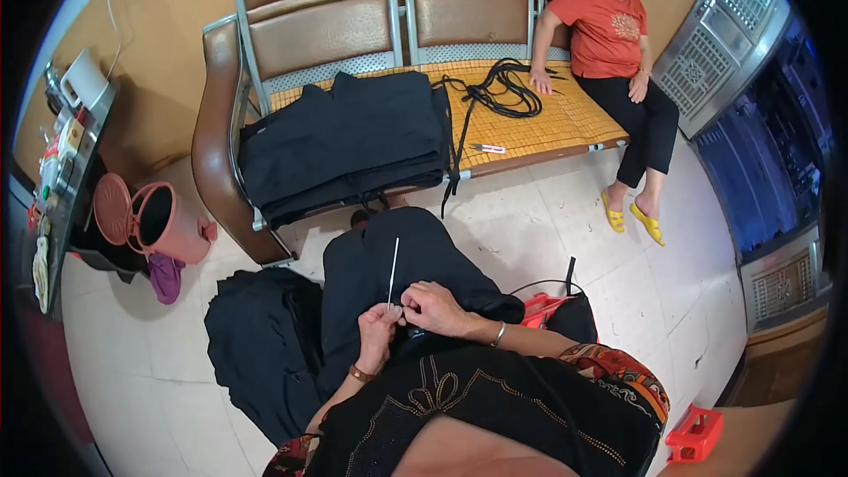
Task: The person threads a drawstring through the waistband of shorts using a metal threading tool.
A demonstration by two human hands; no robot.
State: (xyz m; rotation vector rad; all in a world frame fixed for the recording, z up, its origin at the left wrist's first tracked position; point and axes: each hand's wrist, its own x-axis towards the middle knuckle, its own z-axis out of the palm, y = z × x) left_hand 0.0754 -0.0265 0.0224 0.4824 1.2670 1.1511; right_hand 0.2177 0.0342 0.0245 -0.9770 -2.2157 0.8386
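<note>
My left hand (378,329), a brown band at its wrist, pinches the lower end of a thin, pale, straight rod (394,272) that points up and away from me. My right hand (437,307), with a silver bangle on its wrist, is closed right beside it. Its thumb and fingertips meet close to the rod's lower end; what is between them is too small to make out. Beneath both hands, black cloth (397,252) lies draped over my lap. The rod's very end is hidden in my left fingers.
A bench (225,124) holds stacked black garments (349,137), black cords (508,97) and small thread snips (488,148). A person in a red shirt (605,31) sits at its right. More black cloth (265,344) lies left of me. A pink bin (172,225) and red plastic stool (543,309) stand nearby.
</note>
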